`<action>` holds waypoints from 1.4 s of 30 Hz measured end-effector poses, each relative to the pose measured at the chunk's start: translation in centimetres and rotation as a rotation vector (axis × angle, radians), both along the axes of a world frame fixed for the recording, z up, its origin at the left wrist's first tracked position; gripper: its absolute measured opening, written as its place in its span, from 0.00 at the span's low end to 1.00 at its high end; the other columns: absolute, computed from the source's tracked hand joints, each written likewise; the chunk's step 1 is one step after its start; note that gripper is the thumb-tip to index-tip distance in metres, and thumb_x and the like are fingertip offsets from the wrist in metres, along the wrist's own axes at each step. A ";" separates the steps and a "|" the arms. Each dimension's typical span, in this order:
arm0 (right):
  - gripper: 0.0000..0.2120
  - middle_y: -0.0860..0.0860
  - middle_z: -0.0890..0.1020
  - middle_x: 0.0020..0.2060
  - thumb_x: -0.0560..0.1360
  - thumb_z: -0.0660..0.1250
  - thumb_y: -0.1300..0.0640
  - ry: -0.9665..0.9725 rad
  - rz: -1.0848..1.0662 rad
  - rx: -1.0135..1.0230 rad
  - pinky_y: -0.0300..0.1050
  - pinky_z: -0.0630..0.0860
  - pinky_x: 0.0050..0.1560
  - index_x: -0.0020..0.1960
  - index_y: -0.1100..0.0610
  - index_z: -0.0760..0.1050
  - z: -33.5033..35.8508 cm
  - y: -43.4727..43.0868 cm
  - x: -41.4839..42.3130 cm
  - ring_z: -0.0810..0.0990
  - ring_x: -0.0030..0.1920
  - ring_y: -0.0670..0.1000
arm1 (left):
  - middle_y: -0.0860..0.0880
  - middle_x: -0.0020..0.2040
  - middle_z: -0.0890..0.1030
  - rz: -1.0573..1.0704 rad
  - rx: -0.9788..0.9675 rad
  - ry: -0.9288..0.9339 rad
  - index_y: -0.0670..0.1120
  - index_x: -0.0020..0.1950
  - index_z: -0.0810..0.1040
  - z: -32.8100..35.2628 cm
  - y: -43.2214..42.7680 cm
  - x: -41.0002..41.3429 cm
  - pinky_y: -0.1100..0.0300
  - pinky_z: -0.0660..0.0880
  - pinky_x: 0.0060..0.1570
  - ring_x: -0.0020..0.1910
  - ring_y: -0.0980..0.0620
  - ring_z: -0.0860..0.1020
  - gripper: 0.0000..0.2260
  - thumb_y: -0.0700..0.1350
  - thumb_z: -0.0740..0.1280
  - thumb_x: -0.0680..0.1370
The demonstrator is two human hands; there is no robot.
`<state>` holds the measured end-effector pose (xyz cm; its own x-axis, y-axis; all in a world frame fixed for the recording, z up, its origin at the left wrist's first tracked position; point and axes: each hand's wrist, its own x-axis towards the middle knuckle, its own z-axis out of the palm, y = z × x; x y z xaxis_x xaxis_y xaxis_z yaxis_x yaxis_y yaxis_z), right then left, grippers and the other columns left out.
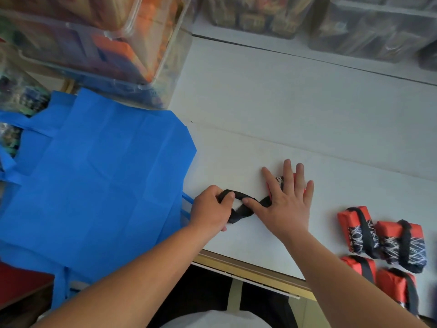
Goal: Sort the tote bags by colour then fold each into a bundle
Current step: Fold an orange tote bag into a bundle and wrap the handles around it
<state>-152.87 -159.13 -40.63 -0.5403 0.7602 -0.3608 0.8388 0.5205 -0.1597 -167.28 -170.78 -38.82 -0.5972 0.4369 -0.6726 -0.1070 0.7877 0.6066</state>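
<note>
Red tote bag, folded small, lies on the white table near its front edge, almost wholly hidden under the right hand. That hand is spread flat with straight fingers and presses the bundle down; only a sliver of red and white-lined fabric shows between the fingers.

In the head view, the bag's black strap runs out from under the right thumb toward the left as a twisted loop. The left hand has its fingers curled round the far end. So the bundle lies to the right of the grip, with the strap's long axis roughly left to right between the two hands (the left hand alone has the free end).

Next is probably bringing that loop rightward over the pinned bundle. Four finished red bundles sit further right, and flat blue tote bags lie to the left.
</note>
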 end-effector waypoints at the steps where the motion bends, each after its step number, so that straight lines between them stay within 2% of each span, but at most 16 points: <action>1: 0.43 0.50 0.37 0.82 0.71 0.50 0.18 0.005 -0.007 0.000 0.64 0.37 0.79 0.81 0.36 0.49 -0.1 0.0 -0.1 0.26 0.79 0.54 | 0.49 0.44 0.82 -0.013 0.014 0.021 0.50 0.48 0.77 0.0 -0.2 -0.4 0.48 0.83 0.31 0.37 0.48 0.84 0.10 0.55 0.68 0.80; 3: 0.44 0.49 0.37 0.82 0.70 0.52 0.18 0.020 -0.017 -0.008 0.63 0.37 0.79 0.80 0.36 0.50 -0.1 0.0 -0.2 0.26 0.79 0.54 | 0.52 0.44 0.82 -0.062 0.043 0.097 0.53 0.48 0.76 0.0 -0.4 -1.3 0.45 0.83 0.38 0.41 0.50 0.83 0.10 0.58 0.69 0.78; 5: 0.46 0.49 0.36 0.82 0.68 0.54 0.17 0.029 -0.018 -0.023 0.63 0.37 0.79 0.80 0.36 0.49 -0.2 0.4 -0.2 0.26 0.78 0.54 | 0.55 0.48 0.79 -0.181 0.096 0.281 0.52 0.50 0.76 0.1 -0.6 -2.1 0.48 0.81 0.46 0.47 0.53 0.80 0.09 0.55 0.71 0.77; 7: 0.47 0.49 0.36 0.82 0.67 0.54 0.17 0.035 0.002 -0.026 0.63 0.37 0.79 0.80 0.36 0.49 -0.2 0.8 -0.2 0.26 0.78 0.54 | 0.54 0.56 0.77 -0.438 0.301 0.584 0.49 0.54 0.77 0.4 -0.8 -2.9 0.51 0.79 0.50 0.54 0.52 0.77 0.07 0.46 0.72 0.78; 9: 0.46 0.49 0.36 0.82 0.68 0.54 0.17 0.028 0.029 -0.024 0.64 0.38 0.79 0.80 0.36 0.49 -0.2 1.2 -0.3 0.26 0.78 0.54 | 0.49 0.58 0.81 -0.832 0.573 0.760 0.45 0.52 0.81 0.4 -1.0 -3.8 0.50 0.80 0.51 0.58 0.47 0.79 0.07 0.37 0.66 0.78; 11: 0.46 0.49 0.36 0.82 0.68 0.54 0.18 0.030 0.044 -0.036 0.64 0.38 0.79 0.80 0.35 0.49 -0.1 1.8 -0.1 0.26 0.79 0.54 | 0.48 0.55 0.84 -1.140 0.678 0.782 0.43 0.50 0.83 -0.9 -1.6 -4.6 0.48 0.82 0.49 0.58 0.46 0.80 0.12 0.36 0.60 0.77; 13: 0.44 0.49 0.36 0.82 0.69 0.55 0.19 0.044 0.066 -0.064 0.63 0.39 0.79 0.80 0.35 0.49 -0.1 2.4 0.1 0.27 0.79 0.54 | 0.51 0.60 0.84 -1.275 0.631 0.729 0.44 0.55 0.84 -2.3 -2.4 -5.4 0.48 0.82 0.55 0.65 0.50 0.78 0.15 0.40 0.57 0.80; 16: 0.39 0.49 0.39 0.82 0.73 0.53 0.23 0.081 0.076 -0.071 0.64 0.42 0.78 0.80 0.36 0.51 -0.2 2.7 0.3 0.29 0.79 0.54 | 0.54 0.69 0.80 -1.257 0.564 0.613 0.47 0.63 0.83 -2.9 -3.1 -6.0 0.50 0.81 0.60 0.74 0.56 0.70 0.15 0.49 0.60 0.83; 19: 0.37 0.50 0.41 0.82 0.74 0.55 0.24 0.084 0.071 -0.026 0.65 0.45 0.78 0.79 0.36 0.54 -0.3 2.5 0.2 0.32 0.80 0.55 | 0.56 0.72 0.76 -1.164 0.488 0.486 0.49 0.67 0.82 -2.5 -3.2 -6.2 0.51 0.79 0.63 0.75 0.60 0.67 0.19 0.56 0.66 0.80; 21: 0.36 0.49 0.41 0.82 0.75 0.55 0.24 0.071 0.067 -0.020 0.64 0.45 0.78 0.79 0.35 0.54 -0.3 2.4 0.1 0.31 0.80 0.54 | 0.56 0.73 0.74 -1.201 0.440 0.502 0.49 0.66 0.81 -2.5 -3.0 -6.2 0.50 0.80 0.60 0.74 0.57 0.69 0.20 0.55 0.72 0.77; 25: 0.36 0.49 0.40 0.82 0.75 0.56 0.24 0.070 0.069 -0.031 0.64 0.44 0.78 0.79 0.35 0.54 -0.3 2.4 0.2 0.31 0.80 0.54 | 0.54 0.61 0.79 -1.092 0.445 0.425 0.45 0.49 0.84 -1.8 -1.5 -5.8 0.49 0.80 0.51 0.60 0.55 0.76 0.09 0.49 0.77 0.74; 29: 0.37 0.49 0.39 0.82 0.74 0.56 0.24 0.045 0.071 -0.053 0.64 0.42 0.78 0.79 0.35 0.53 0.0 2.5 0.0 0.29 0.79 0.54 | 0.58 0.55 0.80 -1.012 0.327 0.187 0.51 0.54 0.82 -0.7 -0.2 -6.4 0.48 0.77 0.55 0.54 0.54 0.78 0.07 0.52 0.71 0.79; 32: 0.38 0.49 0.39 0.82 0.74 0.55 0.23 0.037 0.072 -0.048 0.64 0.43 0.78 0.79 0.35 0.52 0.0 2.5 0.0 0.28 0.79 0.54 | 0.59 0.60 0.77 -1.213 0.309 0.328 0.55 0.60 0.79 -0.5 -0.7 -6.8 0.52 0.77 0.55 0.59 0.56 0.75 0.11 0.56 0.68 0.80; 35: 0.38 0.49 0.38 0.82 0.74 0.54 0.23 0.030 0.076 -0.046 0.64 0.43 0.78 0.79 0.35 0.52 0.0 2.5 0.0 0.29 0.79 0.54 | 0.57 0.59 0.76 -1.387 0.412 0.583 0.54 0.57 0.81 -0.9 -1.3 -6.3 0.55 0.76 0.49 0.59 0.56 0.73 0.13 0.59 0.69 0.78; 37: 0.38 0.49 0.38 0.82 0.74 0.54 0.23 0.021 0.079 -0.055 0.64 0.42 0.78 0.79 0.35 0.51 0.1 2.5 0.0 0.28 0.79 0.54 | 0.56 0.57 0.76 -1.358 0.466 0.617 0.53 0.53 0.82 -1.2 -1.6 -5.8 0.55 0.75 0.49 0.58 0.55 0.73 0.13 0.61 0.70 0.77; 42: 0.38 0.49 0.38 0.82 0.74 0.54 0.24 0.029 0.080 -0.056 0.64 0.41 0.78 0.79 0.35 0.52 0.0 2.5 0.0 0.28 0.79 0.54 | 0.60 0.55 0.74 -1.079 0.403 0.469 0.52 0.48 0.82 -2.0 -2.2 -4.6 0.60 0.69 0.57 0.59 0.57 0.71 0.20 0.67 0.74 0.70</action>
<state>-152.83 -156.59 -40.62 -0.6090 0.6933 -0.3853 0.7897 0.5750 -0.2137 -171.83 -173.02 -40.79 0.0491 0.9795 -0.1954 0.7717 0.0870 0.6301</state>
